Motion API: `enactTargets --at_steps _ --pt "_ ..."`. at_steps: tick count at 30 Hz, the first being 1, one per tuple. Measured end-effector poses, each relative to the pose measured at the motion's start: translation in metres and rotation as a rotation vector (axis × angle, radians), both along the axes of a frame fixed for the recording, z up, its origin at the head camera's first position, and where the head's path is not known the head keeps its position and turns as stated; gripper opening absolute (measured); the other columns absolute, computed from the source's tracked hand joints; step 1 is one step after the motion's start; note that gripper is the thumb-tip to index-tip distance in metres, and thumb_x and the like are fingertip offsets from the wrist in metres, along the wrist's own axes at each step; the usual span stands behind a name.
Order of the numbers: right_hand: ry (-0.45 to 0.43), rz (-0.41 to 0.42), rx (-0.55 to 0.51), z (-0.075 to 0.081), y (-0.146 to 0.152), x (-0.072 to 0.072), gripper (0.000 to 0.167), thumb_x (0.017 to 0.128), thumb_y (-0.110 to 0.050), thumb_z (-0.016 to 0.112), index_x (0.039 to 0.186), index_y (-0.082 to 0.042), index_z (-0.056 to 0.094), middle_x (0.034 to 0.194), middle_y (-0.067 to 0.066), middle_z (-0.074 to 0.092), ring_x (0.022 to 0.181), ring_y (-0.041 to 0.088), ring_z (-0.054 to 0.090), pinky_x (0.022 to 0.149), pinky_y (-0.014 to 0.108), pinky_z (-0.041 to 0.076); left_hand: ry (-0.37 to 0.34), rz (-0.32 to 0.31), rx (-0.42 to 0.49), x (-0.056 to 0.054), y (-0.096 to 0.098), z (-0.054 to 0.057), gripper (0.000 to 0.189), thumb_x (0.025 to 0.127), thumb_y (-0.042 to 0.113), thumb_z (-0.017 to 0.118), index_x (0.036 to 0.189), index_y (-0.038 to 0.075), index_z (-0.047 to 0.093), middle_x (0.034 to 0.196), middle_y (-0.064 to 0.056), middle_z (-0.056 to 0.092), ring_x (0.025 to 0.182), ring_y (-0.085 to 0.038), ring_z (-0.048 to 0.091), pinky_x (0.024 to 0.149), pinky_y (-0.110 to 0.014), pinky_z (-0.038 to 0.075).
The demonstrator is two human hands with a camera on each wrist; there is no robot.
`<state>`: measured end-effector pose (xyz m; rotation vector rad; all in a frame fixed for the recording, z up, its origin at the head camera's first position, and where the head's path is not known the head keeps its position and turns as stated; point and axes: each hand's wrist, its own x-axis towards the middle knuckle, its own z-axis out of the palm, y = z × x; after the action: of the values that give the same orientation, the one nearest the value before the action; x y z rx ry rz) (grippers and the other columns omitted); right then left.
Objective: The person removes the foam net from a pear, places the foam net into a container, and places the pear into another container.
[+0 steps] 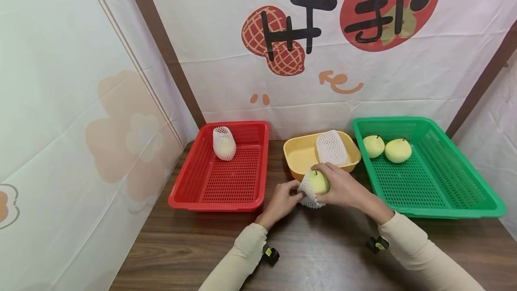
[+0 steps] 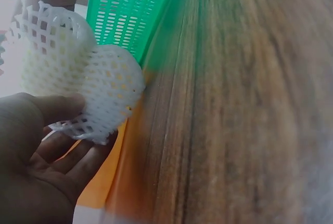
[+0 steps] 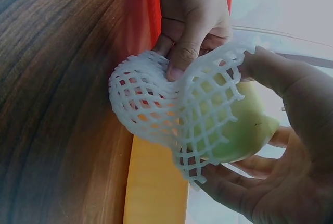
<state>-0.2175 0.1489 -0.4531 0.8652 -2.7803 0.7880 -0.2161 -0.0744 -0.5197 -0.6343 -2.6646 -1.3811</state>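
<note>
A pale green pear (image 1: 320, 183) sits partly inside a white foam net sleeve (image 3: 145, 96), its stem end bare. My right hand (image 1: 343, 186) grips the pear from the right, thumb and fingers around it, as the right wrist view shows. From the left, my left hand (image 1: 282, 202) pinches the net between thumb and fingers. In both wrist views the net's lower part bulges out loose below the pear. Both hands are over the table, just in front of the yellow basin (image 1: 296, 158).
Another foam net (image 1: 331, 147) lies in the yellow basin. On the left, a red basket (image 1: 258, 178) holds a netted pear (image 1: 224, 145). Two bare pears (image 1: 398, 150) sit in the green basket (image 1: 464, 169) at right. A printed cloth (image 1: 222, 80) hangs behind.
</note>
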Motion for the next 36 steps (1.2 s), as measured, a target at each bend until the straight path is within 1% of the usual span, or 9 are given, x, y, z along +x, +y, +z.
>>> enactTargets --at_steps 4,9,14,17,21,25,28,32,36 --pt "0.016 0.004 -0.009 0.002 0.001 -0.002 0.071 0.073 -0.025 0.090 0.136 -0.008 0.062 0.124 0.015 0.068 0.101 0.024 0.064 0.076 0.035 0.054 -0.006 0.012 0.010 -0.002 0.001 -0.001 0.009 0.098 0.010 0.075 0.107 0.010 0.078 0.109 -0.003 0.081 0.100 -0.009 0.070 0.089 -0.025 0.055" --pt "0.021 0.000 -0.033 0.005 0.002 -0.003 0.071 0.073 -0.026 0.088 0.137 -0.008 0.062 0.126 0.016 0.068 0.102 0.024 0.065 0.077 0.035 0.054 -0.016 0.026 0.021 -0.002 0.001 0.000 0.010 0.099 0.011 0.074 0.108 0.011 0.078 0.109 -0.002 0.080 0.098 -0.007 0.068 0.088 -0.024 0.055" --pt "0.018 -0.015 -0.042 0.008 0.004 -0.004 0.072 0.074 -0.027 0.089 0.138 -0.009 0.061 0.128 0.016 0.067 0.103 0.025 0.065 0.078 0.037 0.055 -0.012 0.032 0.040 -0.002 0.002 -0.001 0.010 0.099 0.011 0.074 0.108 0.011 0.079 0.108 -0.003 0.080 0.096 -0.006 0.067 0.086 -0.024 0.055" --pt "0.030 -0.017 -0.047 0.011 0.005 -0.005 0.073 0.075 -0.029 0.089 0.139 -0.009 0.060 0.128 0.015 0.067 0.102 0.025 0.065 0.079 0.038 0.056 -0.014 0.043 0.046 -0.003 0.002 -0.001 0.011 0.098 0.010 0.074 0.108 0.011 0.079 0.108 -0.003 0.080 0.095 -0.007 0.067 0.084 -0.024 0.055" --pt "0.051 -0.010 -0.062 0.015 0.007 -0.007 0.073 0.076 -0.029 0.088 0.140 -0.007 0.059 0.130 0.016 0.067 0.105 0.027 0.065 0.079 0.040 0.056 -0.024 0.053 0.051 -0.003 0.003 -0.001 0.013 0.099 0.011 0.073 0.111 0.011 0.079 0.111 -0.003 0.080 0.096 -0.008 0.068 0.085 -0.025 0.056" --pt "0.056 -0.007 -0.078 0.019 0.009 -0.009 0.075 0.078 -0.028 0.088 0.142 -0.006 0.058 0.132 0.017 0.067 0.108 0.029 0.066 0.081 0.043 0.057 -0.027 0.058 0.055 -0.004 0.004 -0.001 0.014 0.099 0.013 0.073 0.112 0.011 0.079 0.111 -0.002 0.080 0.100 -0.008 0.069 0.090 -0.029 0.057" --pt "0.058 -0.008 -0.077 0.022 0.011 -0.010 0.075 0.078 -0.028 0.088 0.143 -0.004 0.058 0.132 0.018 0.067 0.110 0.031 0.066 0.084 0.045 0.057 -0.025 0.063 0.058 -0.005 0.004 -0.001 0.015 0.099 0.014 0.074 0.112 0.011 0.079 0.111 -0.002 0.080 0.098 -0.007 0.068 0.090 -0.030 0.057" --pt "0.062 -0.010 -0.082 0.026 0.013 -0.012 0.075 0.079 -0.029 0.088 0.143 -0.003 0.058 0.132 0.017 0.067 0.111 0.031 0.066 0.086 0.047 0.057 -0.013 0.069 0.064 -0.005 0.004 -0.001 0.014 0.098 0.014 0.074 0.111 0.010 0.078 0.108 -0.003 0.080 0.092 -0.005 0.064 0.084 -0.025 0.055" --pt "0.062 -0.021 -0.091 0.029 0.015 -0.014 0.075 0.080 -0.030 0.089 0.143 -0.004 0.057 0.133 0.017 0.067 0.110 0.031 0.066 0.085 0.047 0.057 0.001 0.083 0.062 -0.005 0.004 -0.001 0.013 0.097 0.014 0.076 0.109 0.009 0.078 0.107 -0.004 0.081 0.086 -0.003 0.062 0.080 -0.021 0.052"
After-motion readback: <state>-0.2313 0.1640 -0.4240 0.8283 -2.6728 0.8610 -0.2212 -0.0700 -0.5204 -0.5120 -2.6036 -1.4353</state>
